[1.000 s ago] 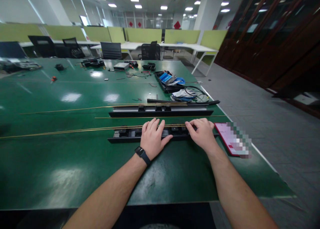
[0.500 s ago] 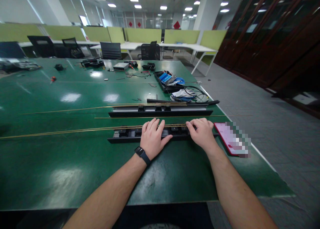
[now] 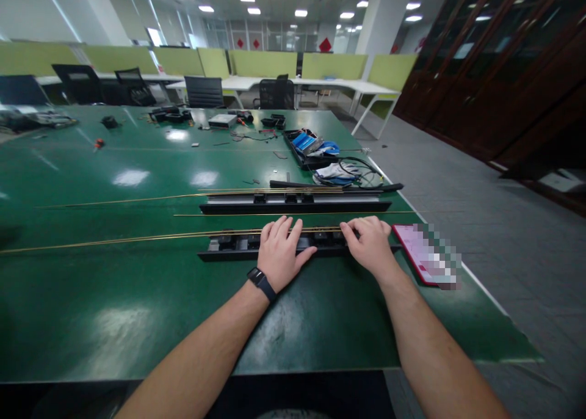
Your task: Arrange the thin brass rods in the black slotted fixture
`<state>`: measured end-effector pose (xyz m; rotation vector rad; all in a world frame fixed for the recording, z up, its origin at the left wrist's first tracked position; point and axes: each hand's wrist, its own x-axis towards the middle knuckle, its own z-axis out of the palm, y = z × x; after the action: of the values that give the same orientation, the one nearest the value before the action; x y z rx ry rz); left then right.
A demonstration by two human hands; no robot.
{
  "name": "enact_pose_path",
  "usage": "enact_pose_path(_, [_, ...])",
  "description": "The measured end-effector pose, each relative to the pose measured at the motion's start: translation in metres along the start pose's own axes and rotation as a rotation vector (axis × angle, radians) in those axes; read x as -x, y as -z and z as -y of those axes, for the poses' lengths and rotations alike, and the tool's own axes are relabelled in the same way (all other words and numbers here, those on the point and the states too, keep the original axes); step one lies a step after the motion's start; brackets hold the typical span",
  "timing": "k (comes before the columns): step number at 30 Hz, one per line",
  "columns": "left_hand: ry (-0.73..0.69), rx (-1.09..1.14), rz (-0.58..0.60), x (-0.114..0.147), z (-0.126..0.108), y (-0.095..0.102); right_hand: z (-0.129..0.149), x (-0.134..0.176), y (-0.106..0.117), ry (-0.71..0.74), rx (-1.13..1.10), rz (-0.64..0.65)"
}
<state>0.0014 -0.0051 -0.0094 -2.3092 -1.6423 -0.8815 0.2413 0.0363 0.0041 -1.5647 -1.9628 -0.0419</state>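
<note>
I had the left hand (image 3: 279,254) spread wide at twelve o'clock, thumb out, lying over the near black rail (image 3: 233,256) and the thin brass rods (image 3: 169,237) along it. The right hand (image 3: 370,240), at one o'clock, was narrow, thumb and fingers drawn together at the rods; from my end I could not tell whether it gripped them. The rods ran past the rail toward nine o'clock on the green table (image 3: 183,321). Beyond the hands, toward twelve, I saw a single rod (image 3: 220,215), then the far rail (image 3: 293,208). The phone (image 3: 412,248) lay at three o'clock, just beside the right hand.
</note>
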Motion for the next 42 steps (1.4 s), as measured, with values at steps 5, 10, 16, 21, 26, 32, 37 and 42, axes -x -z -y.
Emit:
enact_pose_path(5, [-0.002,0.000,-0.002,0.0002,0.0004,-0.0008,-0.0020,-0.0007,-0.0020,-0.004,-0.002,0.003])
enact_pose_path(10, [-0.004,0.004,0.000,0.0002,0.0008,-0.0001,-0.0025,-0.0013,0.0001,-0.008,0.010,-0.004])
enact_pose_path(16, [-0.003,0.008,0.001,-0.0003,0.0007,-0.0001,-0.0037,-0.0008,0.0016,-0.019,0.018,-0.014])
enact_pose_path(21, [0.002,0.002,0.008,0.0000,-0.0001,0.0003,-0.0019,0.0000,0.0010,-0.001,0.010,-0.005])
enact_pose_path(26, [-0.005,-0.006,0.006,0.0006,0.0002,-0.0003,-0.0021,-0.0001,-0.0014,0.012,0.000,0.008])
enact_pose_path(32, [-0.007,0.004,0.005,0.0001,0.0006,-0.0004,-0.0062,-0.0006,-0.0023,0.015,0.004,-0.004])
enact_pose_path(37, [-0.003,0.009,0.006,-0.0002,0.0005,0.0008,-0.0074,-0.0012,0.0005,-0.010,0.023,-0.008])
enact_pose_path(42, [0.001,0.011,0.002,0.0000,0.0000,0.0006,-0.0049,-0.0002,0.0021,-0.011,0.020,-0.004])
